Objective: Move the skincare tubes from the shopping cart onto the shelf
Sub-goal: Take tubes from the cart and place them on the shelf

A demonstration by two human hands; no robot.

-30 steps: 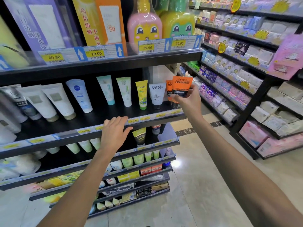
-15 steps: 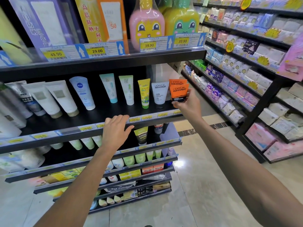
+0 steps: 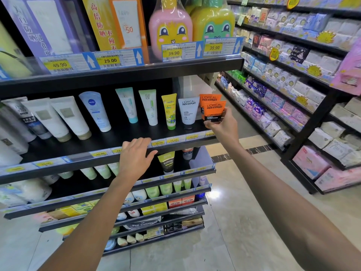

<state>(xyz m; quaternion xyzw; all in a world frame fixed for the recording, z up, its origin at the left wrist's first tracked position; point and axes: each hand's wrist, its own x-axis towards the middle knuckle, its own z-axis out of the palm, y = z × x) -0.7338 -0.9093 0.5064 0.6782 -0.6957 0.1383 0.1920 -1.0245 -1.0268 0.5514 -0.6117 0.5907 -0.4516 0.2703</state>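
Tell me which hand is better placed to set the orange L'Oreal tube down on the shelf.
Right. The right hand already grips the orange L'Oreal tube at the shelf's right end, before a matching orange tube. The left hand rests empty on the shelf edge.

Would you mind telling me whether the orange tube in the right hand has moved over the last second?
Yes. The orange tube has come down and back toward the shelf, now overlapping the other orange tube standing beside the grey tube.

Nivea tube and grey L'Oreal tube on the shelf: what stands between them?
In the head view, three tubes stand between the Nivea tube and the grey L'Oreal tube: a teal-capped tube, a white-green tube and a yellow tube.
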